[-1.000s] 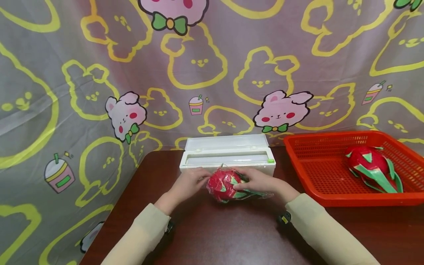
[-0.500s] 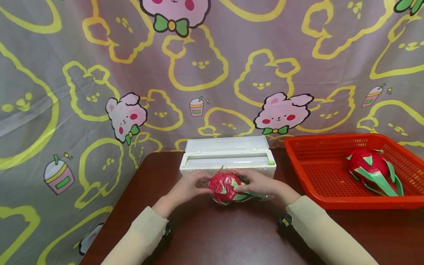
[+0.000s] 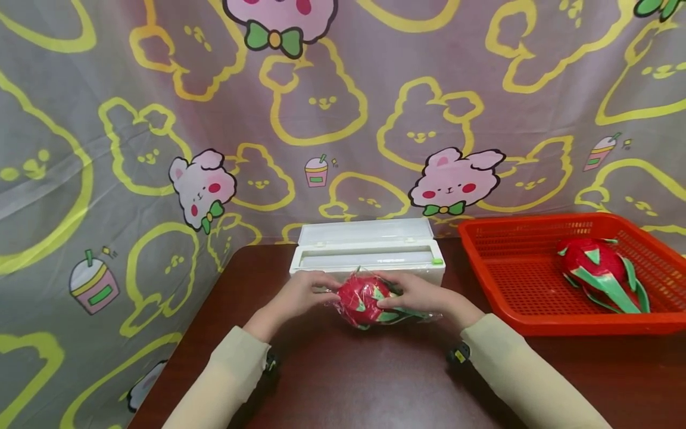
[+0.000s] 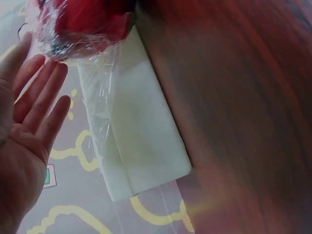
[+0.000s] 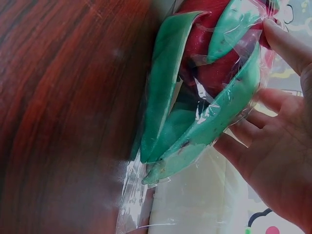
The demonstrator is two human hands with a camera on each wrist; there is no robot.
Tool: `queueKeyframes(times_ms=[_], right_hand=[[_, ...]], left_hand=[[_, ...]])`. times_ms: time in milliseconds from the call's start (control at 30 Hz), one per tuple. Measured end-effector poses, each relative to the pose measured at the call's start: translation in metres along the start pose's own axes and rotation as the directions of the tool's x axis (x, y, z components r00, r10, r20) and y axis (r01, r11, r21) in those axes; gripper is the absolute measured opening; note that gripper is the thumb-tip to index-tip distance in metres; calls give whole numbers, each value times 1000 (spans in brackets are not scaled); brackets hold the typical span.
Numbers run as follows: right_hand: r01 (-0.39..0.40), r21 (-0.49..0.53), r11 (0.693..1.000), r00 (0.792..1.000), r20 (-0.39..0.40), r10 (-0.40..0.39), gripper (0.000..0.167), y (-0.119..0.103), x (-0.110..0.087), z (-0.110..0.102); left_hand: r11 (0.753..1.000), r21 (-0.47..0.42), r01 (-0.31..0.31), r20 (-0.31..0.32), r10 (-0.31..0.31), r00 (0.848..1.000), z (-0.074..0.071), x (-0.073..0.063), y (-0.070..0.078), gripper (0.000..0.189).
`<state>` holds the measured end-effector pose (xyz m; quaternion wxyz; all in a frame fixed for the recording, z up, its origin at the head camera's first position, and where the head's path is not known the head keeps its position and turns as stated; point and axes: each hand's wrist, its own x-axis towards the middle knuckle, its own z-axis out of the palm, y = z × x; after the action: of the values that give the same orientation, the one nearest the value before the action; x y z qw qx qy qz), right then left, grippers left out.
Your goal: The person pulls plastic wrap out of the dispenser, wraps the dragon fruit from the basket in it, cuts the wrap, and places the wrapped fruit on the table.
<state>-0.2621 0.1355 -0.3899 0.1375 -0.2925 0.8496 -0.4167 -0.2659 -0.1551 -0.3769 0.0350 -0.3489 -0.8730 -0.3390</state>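
A red dragon fruit point(image 3: 358, 299) with green leaf-like scales, wrapped in clear plastic film, is held over the table in front of the film box. My right hand point(image 3: 415, 293) grips it, thumb on the near face and fingers behind; the right wrist view shows film stretched over the green scales point(image 5: 165, 92). My left hand point(image 3: 300, 298) is at the fruit's left end. In the left wrist view its fingers point(image 4: 51, 90) are fairly straight, their tips at the crumpled film point(image 4: 58, 46). Whether they pinch the film is unclear.
Behind the hands stands a white cling film box point(image 3: 370, 275), its lid point(image 3: 367, 231) raised and a roll inside. To the right, a red plastic basket point(image 3: 527, 322) holds another dragon fruit point(image 3: 592, 262). A patterned curtain point(image 3: 300, 131) hangs behind the brown table point(image 3: 375, 381).
The left hand shifted slightly away from the fruit and back, its thumb changing place at the left end. The right hand and the dragon fruit stay nearly where they were.
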Motion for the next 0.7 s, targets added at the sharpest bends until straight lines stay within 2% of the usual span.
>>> queueKeyframes(times_ms=[100, 167, 367, 467, 567, 700], right_hand=[[2, 25, 1000, 1000, 6, -2, 69, -1, 0, 0], [-6, 39, 999, 1000, 6, 6, 69, -2, 0, 0], [-18, 0, 1000, 1000, -13, 18, 70, -1, 2, 3], [-13, -9, 1000, 999, -32, 13, 71, 0, 4, 4], [4, 0, 1000, 998, -55, -4, 72, 2, 3, 4], [25, 6, 1000, 997, -71, -25, 73, 4, -3, 1]], left_hand=[[1000, -24, 14, -28, -15, 999, -1, 2, 3, 34], [1000, -7, 12, -22, -12, 1000, 1, 3, 8, 44], [992, 128, -15, 128, -1, 992, 16, 9, 22, 78], [986, 168, -14, 168, -15, 986, 23, 12, 24, 87], [975, 218, -36, 165, -1, 986, 27, 13, 25, 90], [955, 283, -92, 140, 54, 989, 32, 13, 27, 88]])
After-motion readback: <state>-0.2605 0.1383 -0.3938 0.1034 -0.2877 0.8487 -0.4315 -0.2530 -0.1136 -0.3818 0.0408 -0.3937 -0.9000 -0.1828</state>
